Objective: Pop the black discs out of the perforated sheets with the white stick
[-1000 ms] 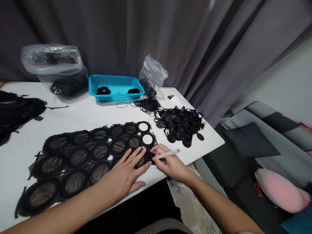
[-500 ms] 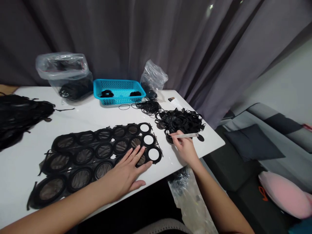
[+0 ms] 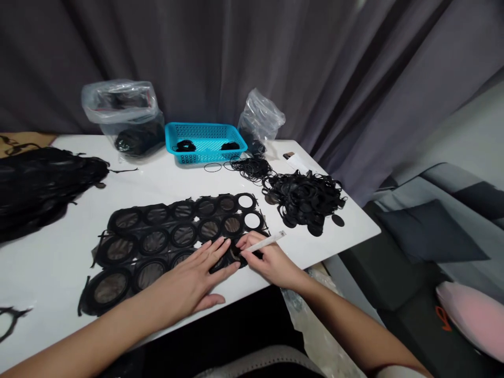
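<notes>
A black sheet [image 3: 155, 241] with rows of round, ring-edged windows lies flat on the white table [image 3: 157, 178]. Dark sheer fabric fills most windows; two at the far right end show white. My left hand [image 3: 192, 275] presses on the sheet's near side, fingers outstretched. Beside its fingertips, my right hand [image 3: 270, 260] grips a slim, flat white tool [image 3: 270, 240], whose exact kind I cannot make out. The tool's lower end is at the sheet's near right corner, partly hidden by my fingers. A pile of black rings and discs [image 3: 309, 197] lies beyond my right hand.
Behind stand a blue basket [image 3: 205, 156] with black bundles and two clear plastic bags, one left [image 3: 122, 115], one right [image 3: 263, 115]. Thin black loops [image 3: 252, 169] lie before the basket. A large black heap [image 3: 39, 184] covers the left side. The table edge [image 3: 350, 242] runs at right.
My right hand has moved left with the white tool, from the pile of rings to the sheet's near right corner. My left hand stays flat on the sheet. The view has shifted left.
</notes>
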